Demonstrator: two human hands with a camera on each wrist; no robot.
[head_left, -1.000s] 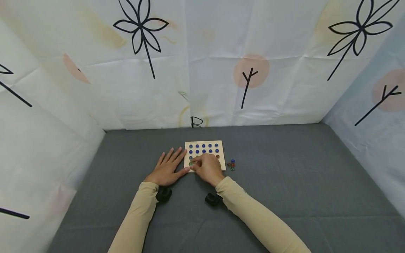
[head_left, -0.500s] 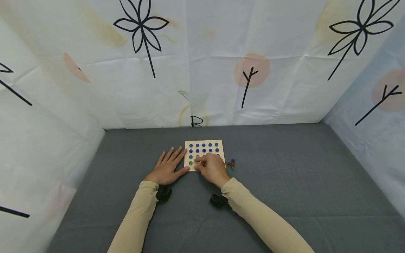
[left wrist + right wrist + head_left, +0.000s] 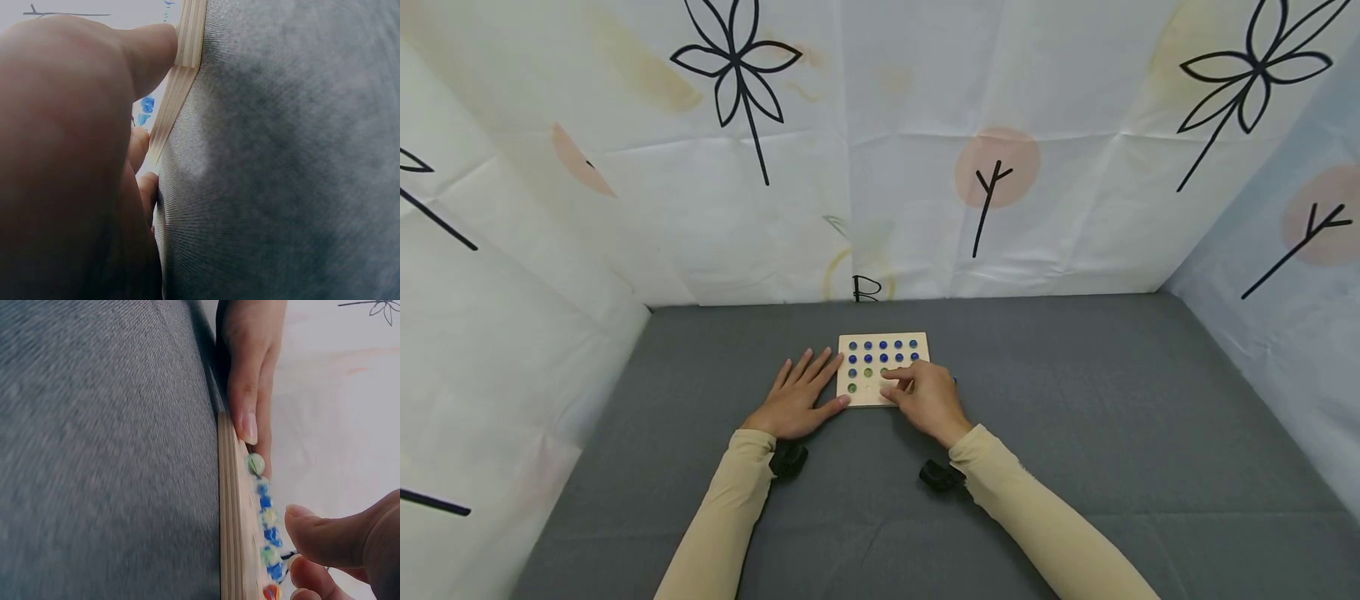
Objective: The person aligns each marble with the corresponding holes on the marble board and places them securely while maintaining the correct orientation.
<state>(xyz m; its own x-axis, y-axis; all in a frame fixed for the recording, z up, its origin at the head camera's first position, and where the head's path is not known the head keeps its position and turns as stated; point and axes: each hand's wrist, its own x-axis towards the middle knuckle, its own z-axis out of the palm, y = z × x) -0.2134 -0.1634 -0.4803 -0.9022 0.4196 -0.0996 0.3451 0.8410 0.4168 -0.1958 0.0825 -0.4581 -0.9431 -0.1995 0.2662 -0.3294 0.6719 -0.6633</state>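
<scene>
A pale wooden board [image 3: 869, 398] with rows of holes lies on the grey cloth, blue marbles [image 3: 883, 345] filling its two far rows. One green marble [image 3: 852, 388] sits in the front row at the left corner. My left hand [image 3: 797, 404] lies flat with spread fingers at the board's left side; its thumb [image 3: 153, 59] touches the front corner. Over the board's right half hovers my right hand [image 3: 931, 400], thumb and forefinger apart, no marble showing between them. The right wrist view shows that thumb [image 3: 325, 534] close above the seated marbles.
A blue marble [image 3: 955, 380] on the cloth peeks out beside my right hand, which hides the other loose ones. Grey cloth [image 3: 1075, 400] stretches around the board. A white printed sheet [image 3: 910, 167] hangs behind and at both sides.
My right hand has moved right across the board, away from the green marble at the front left corner. It now covers most loose marbles. The left hand stays put.
</scene>
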